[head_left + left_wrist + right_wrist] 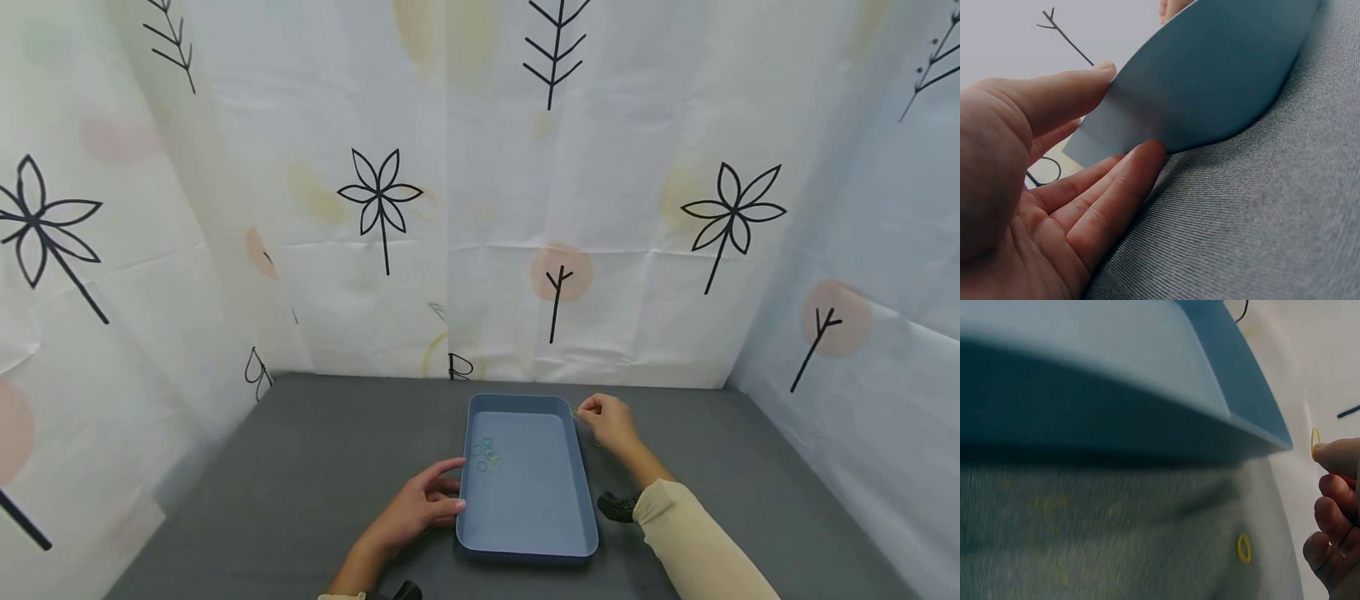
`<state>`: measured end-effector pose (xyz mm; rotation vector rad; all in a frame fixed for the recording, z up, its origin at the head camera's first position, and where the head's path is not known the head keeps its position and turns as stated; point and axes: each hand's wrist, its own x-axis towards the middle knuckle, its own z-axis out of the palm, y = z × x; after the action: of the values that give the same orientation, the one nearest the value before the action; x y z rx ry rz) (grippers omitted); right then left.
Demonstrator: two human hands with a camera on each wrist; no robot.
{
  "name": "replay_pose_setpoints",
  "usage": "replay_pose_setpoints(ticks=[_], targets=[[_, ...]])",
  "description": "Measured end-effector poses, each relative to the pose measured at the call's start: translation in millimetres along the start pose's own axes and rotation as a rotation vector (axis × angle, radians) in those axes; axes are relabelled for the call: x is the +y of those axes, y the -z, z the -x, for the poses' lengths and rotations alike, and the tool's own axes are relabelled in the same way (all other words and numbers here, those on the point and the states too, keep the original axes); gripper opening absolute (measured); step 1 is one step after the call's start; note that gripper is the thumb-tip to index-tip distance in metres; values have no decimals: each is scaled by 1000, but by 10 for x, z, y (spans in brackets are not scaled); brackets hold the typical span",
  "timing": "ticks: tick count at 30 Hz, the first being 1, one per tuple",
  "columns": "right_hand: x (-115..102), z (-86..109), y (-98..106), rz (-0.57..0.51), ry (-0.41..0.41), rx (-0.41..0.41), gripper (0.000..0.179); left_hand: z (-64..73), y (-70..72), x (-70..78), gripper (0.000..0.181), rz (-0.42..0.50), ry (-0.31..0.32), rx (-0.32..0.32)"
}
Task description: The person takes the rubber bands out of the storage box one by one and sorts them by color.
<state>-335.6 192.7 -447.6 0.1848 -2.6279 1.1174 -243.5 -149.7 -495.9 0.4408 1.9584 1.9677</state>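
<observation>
A blue-grey tray [527, 542] sits on the dark table. My left hand [420, 507] touches its left side, the thumb at the rim and the fingers against the outer wall; the left wrist view shows these fingertips [1150, 150] near the tray's base. Beyond the tray's far right corner, my right hand [609, 421] pinches a thin yellow rubber band [1315, 444] between thumb and finger, held above the table. A second yellow band [1244, 549] lies on the table outside the tray. Inside, by the left wall, are several thin bands [492, 456] in greenish, yellow and bluish tones.
The dark grey cloth-like tabletop [337, 450] surrounds the tray. White patterned sheets [487, 208] stand behind the table and on both sides. A black wrist strap [617, 507] is on the right forearm, close to the tray's right wall.
</observation>
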Motion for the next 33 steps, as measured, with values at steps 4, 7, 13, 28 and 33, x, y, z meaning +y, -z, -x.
replay_pose_setpoints(ticks=[4, 7, 13, 28, 33], targets=[[93, 38, 41, 19, 2, 1, 7, -12, -4, -9, 66, -3, 1, 0], [162, 60, 67, 28, 2, 6, 8, -15, -8, -14, 65, -7, 1, -1], [294, 96, 107, 73, 16, 5, 9, -11, -15, -10, 66, -9, -3, -4], [491, 206, 188, 131, -16, -9, 10, -11, -52, 25, 66, -17, 5, 7], [504, 206, 195, 153, -11, -20, 10, -14, -34, 18, 65, -19, 3, 7]])
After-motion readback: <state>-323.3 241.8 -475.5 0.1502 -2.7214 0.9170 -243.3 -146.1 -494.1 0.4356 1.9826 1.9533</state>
